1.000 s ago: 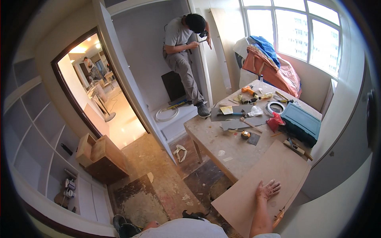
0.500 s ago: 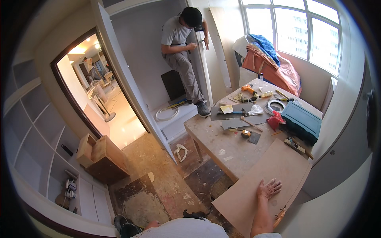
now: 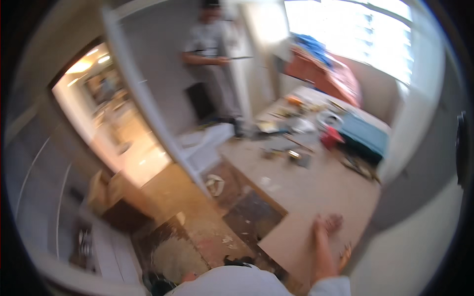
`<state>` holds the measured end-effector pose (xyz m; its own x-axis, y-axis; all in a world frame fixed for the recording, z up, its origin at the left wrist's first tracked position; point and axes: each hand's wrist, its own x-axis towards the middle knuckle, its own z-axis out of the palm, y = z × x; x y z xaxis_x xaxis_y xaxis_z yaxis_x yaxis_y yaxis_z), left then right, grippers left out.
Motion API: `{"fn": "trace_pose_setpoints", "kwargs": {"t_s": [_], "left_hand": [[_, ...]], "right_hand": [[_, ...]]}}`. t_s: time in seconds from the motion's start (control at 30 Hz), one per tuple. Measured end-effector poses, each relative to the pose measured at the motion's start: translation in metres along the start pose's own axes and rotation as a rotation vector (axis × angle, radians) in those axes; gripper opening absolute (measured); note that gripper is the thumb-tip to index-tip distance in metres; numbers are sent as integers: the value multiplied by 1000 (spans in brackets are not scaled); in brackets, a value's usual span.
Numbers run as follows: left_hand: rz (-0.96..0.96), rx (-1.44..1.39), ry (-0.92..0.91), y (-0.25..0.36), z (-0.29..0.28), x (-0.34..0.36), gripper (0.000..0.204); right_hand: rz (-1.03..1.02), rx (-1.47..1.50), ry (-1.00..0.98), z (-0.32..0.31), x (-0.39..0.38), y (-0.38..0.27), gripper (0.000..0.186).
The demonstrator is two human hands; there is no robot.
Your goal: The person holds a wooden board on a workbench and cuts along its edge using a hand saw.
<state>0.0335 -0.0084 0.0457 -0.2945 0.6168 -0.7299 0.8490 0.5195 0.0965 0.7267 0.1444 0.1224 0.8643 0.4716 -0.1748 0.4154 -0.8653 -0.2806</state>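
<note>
**Right hand flat on the board, everything a bit blurry**

Head view: the whole shot is smeared, so we can only call the big stuff. Our right hand (image 3: 328, 226) lies palm down on the light wooden board (image 3: 291, 244), fingers spread wide and gripping nothing. The board sits right under the hand and sticks out past the near corner of the worktable (image 3: 301, 182), over the dirty floor (image 3: 197, 232) off to the hand's left. We can't see our left hand anywhere.

Beyond the fingertips, well apart from the hand, there's a clutter of small tools we can't make out, plus a red thing (image 3: 330, 138) and a teal case (image 3: 364, 135) further up and to the right. Far ahead and a little left, another person (image 3: 212, 49) stands by the wall, holding something long and thin. Way off left of the hand there's a lit doorway (image 3: 106, 118).
</note>
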Motion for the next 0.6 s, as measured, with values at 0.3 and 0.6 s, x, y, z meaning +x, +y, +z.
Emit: {"fn": "trace_pose_setpoints", "kwargs": {"t_s": [0.3, 0.6], "left_hand": [[-10, -41, 109, -16, 32, 7, 60], [78, -128, 74, -46, 10, -7, 51]], "right_hand": [[-79, 2, 94, -8, 2, -6, 98], [-135, -27, 45, 4, -20, -39, 96]]}}
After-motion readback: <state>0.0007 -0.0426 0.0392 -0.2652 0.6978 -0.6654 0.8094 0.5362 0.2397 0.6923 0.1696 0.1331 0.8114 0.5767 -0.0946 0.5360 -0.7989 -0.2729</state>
